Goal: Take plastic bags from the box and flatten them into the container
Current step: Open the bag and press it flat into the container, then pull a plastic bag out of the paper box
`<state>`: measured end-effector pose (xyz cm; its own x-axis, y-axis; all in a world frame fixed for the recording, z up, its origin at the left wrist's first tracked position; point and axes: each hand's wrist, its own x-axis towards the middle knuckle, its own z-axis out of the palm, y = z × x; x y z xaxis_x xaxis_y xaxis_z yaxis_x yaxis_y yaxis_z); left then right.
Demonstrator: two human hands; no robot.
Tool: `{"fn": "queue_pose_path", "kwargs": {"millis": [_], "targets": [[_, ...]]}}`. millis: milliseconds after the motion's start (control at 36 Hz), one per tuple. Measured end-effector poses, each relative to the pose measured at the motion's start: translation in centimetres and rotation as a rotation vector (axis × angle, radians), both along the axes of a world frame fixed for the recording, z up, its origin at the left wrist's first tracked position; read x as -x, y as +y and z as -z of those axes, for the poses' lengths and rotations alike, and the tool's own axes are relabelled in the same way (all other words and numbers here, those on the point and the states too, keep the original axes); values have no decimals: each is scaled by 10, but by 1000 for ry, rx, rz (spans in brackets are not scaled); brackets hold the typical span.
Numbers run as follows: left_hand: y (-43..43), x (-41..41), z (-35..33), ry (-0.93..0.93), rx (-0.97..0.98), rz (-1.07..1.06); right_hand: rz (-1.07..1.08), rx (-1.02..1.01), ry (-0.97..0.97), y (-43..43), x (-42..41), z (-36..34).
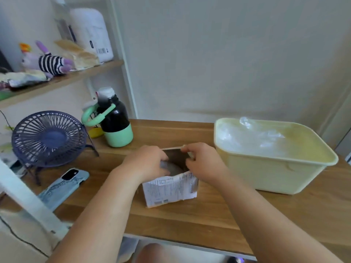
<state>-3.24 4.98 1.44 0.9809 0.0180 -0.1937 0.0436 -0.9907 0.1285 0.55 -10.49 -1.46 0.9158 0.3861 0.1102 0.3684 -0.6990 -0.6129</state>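
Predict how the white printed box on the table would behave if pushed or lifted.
Probably light: the box is thin card with a ragged front edge. It likely flexes when squeezed. Open-topped and narrow, it may tip or slide on the wooden table; the right hand pinches its rim.

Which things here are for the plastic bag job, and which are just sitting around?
For the job: box, container, plastic bags inside it, left hand and right hand at the box.
Just lying about: fan, phone, bottle, plush toy.
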Motion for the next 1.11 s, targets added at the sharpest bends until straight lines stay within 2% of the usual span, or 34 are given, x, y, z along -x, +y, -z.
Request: {"fn": "queue_pose_path", "kwargs": {"millis": [139,306,472,667,917,1028,1111], "targets": [[-11,-8,11,25,-233,34,50,-60,3,0,-3,12],[-14,-15,20,49,-312,24,57,-122,-7,-3,-1,18],[-12,-19,25,25,-279,7,60,-180,-29,-3,-1,24],[-1,-13,28,-121,-105,39,55,-228,-38,-4,-2,32],[-17,-18,22,129,-371,58,45,-252,-27,-3,-1,33],[-19,-20,23,85,-367,52,37,-256,-33,-5,1,33],[-15,-19,23,21,-254,54,38,-252,-29,-5,0,33]]}}
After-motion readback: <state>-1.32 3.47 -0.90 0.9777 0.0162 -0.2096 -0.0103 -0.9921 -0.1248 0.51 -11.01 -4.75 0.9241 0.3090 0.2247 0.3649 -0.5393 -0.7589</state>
